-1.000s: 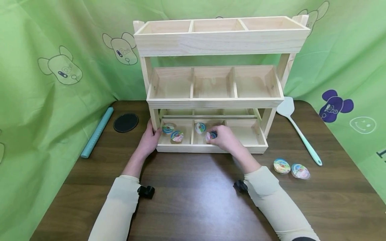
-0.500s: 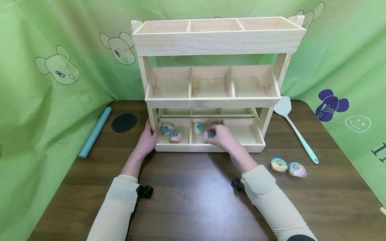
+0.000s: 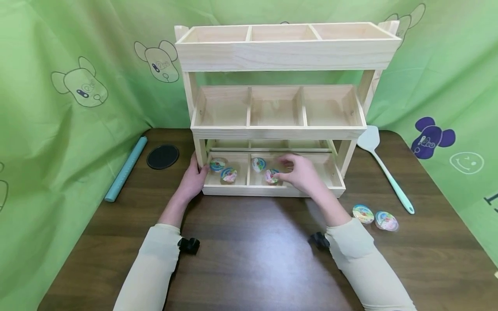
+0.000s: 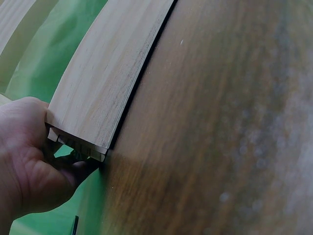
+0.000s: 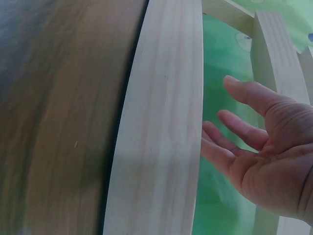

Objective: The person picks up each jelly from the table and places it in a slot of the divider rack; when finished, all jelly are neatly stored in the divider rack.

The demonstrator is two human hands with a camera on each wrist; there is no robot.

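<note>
A three-tier wooden rack [image 3: 278, 133] stands ahead, each tier split into compartments. My left hand [image 3: 191, 179] holds the left end of its bottom tier; in the left wrist view the hand [image 4: 32, 156] wraps that end, some fingers hidden. Over the bottom middle compartment, my right hand [image 3: 301, 172] has its fingers spread, holding nothing, thumb tip right beside a pink-lidded jelly cup [image 3: 271, 176]. A blue-lidded jelly cup [image 3: 258, 164] lies behind that one. Two more jelly cups [image 3: 228, 175] are in the left compartment. The right wrist view shows the open right hand [image 5: 269, 147] behind the front board [image 5: 156, 117].
Two jelly cups [image 3: 363, 214] lie on the brown table [image 3: 249, 259] at the right. A pale spatula [image 3: 391, 175] leans by the rack's right side. Left of the rack are a black disc [image 3: 163, 157] and a light-blue rod [image 3: 126, 169]. Green cloth [image 3: 78, 142] hangs behind.
My right hand has let go of the pink-lidded jelly cup in the middle compartment and drawn a little to the right, fingers spreading. The left hand stays on the rack's end.
</note>
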